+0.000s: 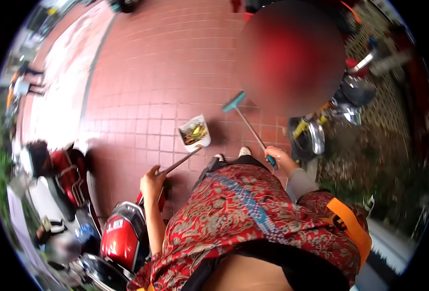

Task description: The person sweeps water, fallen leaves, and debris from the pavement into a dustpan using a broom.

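My left hand (152,183) is closed round the brown stick handle of a white long-handled dustpan (204,144). Dry leaves and a yellow-green piece (195,133) lie in the dustpan, which is just above or on the red tiles; I cannot tell which. With its fingers wrapped round the teal grip, my right hand (279,157) holds a broom (249,125). The teal broom head (234,102) is away from me, to the right of the dustpan and apart from it.
Red tiled paving (146,72) stretches ahead. A red motorbike (123,232) stands close by on my left, with more parked bikes (71,177) beyond. On my right are motorbike parts (311,138) and a planted strip (359,165). A round blur hides part of the upper right.
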`<state>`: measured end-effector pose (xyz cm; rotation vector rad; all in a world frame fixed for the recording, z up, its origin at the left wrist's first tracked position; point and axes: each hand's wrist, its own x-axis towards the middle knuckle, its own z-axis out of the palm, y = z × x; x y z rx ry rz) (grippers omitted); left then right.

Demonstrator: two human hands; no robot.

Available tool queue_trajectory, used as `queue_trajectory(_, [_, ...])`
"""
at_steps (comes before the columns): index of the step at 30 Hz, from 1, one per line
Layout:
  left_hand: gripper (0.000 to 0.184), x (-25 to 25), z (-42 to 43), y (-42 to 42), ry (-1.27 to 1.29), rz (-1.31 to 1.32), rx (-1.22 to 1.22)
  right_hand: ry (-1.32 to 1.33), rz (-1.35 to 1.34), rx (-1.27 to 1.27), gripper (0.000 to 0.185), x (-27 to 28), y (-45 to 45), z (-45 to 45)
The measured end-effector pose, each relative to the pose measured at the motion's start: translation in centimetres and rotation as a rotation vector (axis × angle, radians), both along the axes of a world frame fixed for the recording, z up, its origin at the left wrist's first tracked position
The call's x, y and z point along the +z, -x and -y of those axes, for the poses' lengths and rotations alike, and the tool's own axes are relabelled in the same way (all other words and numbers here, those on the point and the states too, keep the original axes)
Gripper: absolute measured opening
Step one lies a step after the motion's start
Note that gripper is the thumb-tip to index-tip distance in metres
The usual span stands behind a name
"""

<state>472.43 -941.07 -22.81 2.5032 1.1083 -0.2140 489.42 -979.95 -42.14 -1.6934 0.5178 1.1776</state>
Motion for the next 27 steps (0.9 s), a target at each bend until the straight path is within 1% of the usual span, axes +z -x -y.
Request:
queue_trajectory(1, [0.037,0.2,0.2,-0.2,0.029,0.002,-0.002,0.324,-0.007,0.458,0.028,-0.8,-1.8,-0.5])
queue_trajectory(2, [0.037,0.1,0.1,-0.3,0.036,0.012,-0.005,0.3,0.066,0.302,0.026,-2.3,-0.9,-0.5])
queue_trajectory(4, [0.037,0.5,-0.1,-0.8,0.057,0.029,-0.003,0.257,0.091,0.25,0.034,-5.8,-0.1,-1.0])
queue_trajectory(6, [0.036,0.2,-0.4,-1.1,0.076,0.061,0.004,0.254,0.122,0.176,0.039,-7.6,0.6,-1.7])
queue_trajectory(7, [0.032,0.1,-0.4,-1.3,0.049,0.075,-0.029,0.265,0.13,0.136,0.041,-7.4,0.3,-2.4])
queue_trajectory(9, [0.031,0.3,0.2,-2.5,0.071,0.059,0.021,0.3,0.115,0.105,0.042,-9.8,-0.4,-2.7])
queue_trajectory(11, [0.03,0.0,0.2,-3.2,0.075,0.032,0.012,0.273,0.188,0.016,0.042,-12.5,-2.3,-3.3])
queue_trajectory(12, [0.029,-0.8,0.1,-3.4,0.072,0.029,0.016,0.294,0.206,0.018,0.042,-13.8,-3.7,-3.5])
queue_trajectory(13, [0.028,-2.0,-0.2,-3.2,0.05,0.075,-0.031,0.313,0.227,0.025,0.043,-14.2,-5.5,-3.6])
queue_trajectory(15, [0.027,-2.2,0.0,-5.1,0.069,-0.008,-0.02,0.326,0.135,0.009,0.044,-14.9,-9.9,-4.0])
queue_trajectory(16, [0.027,-3.5,-0.9,-4.9,0.086,-0.026,-0.017,0.431,0.32,0.125,0.04,-17.3,-11.2,-3.6])
queue_trajectory(17, [0.027,-4.7,-1.4,-5.1,0.092,0.034,-0.068,0.484,0.397,0.183,0.039,-19.5,-12.4,-2.8])
queue_trajectory(18, [0.029,-5.2,-1.7,-6.1,0.1,0.001,-0.104,0.542,0.472,0.239,0.037,-21.6,-13.5,-2.1])
queue_trajectory(19, [0.031,-5.1,-1.8,-7.0,0.11,-0.034,-0.138,0.597,0.36,0.294,0.039,-22.7,-14.9,-1.2])
queue_trajectory(20, [0.032,-5.0,-1.6,-8.0,0.132,-0.071,-0.113,0.647,0.244,0.346,0.042,-23.4,-16.0,-0.3])
queue_trajectory(21, [0.032,-5.4,-1.9,-8.6,0.132,-0.037,-0.187,0.693,0.131,0.396,0.046,-23.3,-16.2,0.6])
queue_trajectory(23, [0.031,-6.1,-2.5,-9.6,0.145,-0.015,-0.23,0.662,0.007,0.451,0.052,-19.9,-16.3,2.8])
queue_trajectory(24, [0.031,-6.4,-2.6,-10.2,0.148,-0.02,-0.247,0.762,0.061,0.54,0.042,-25.0,-14.0,5.5])
queue_trajectory(25, [0.031,-6.4,-2.5,-10.9,0.137,-0.051,-0.286,0.762,0.053,0.53,0.042,-24.3,-13.1,6.6])
queue_trajectory(27, [0.031,-6.4,-2.5,-11.8,0.126,-0.088,-0.34,0.537,-0.115,-0.03,0.059,-21.3,-9.9,7.7])
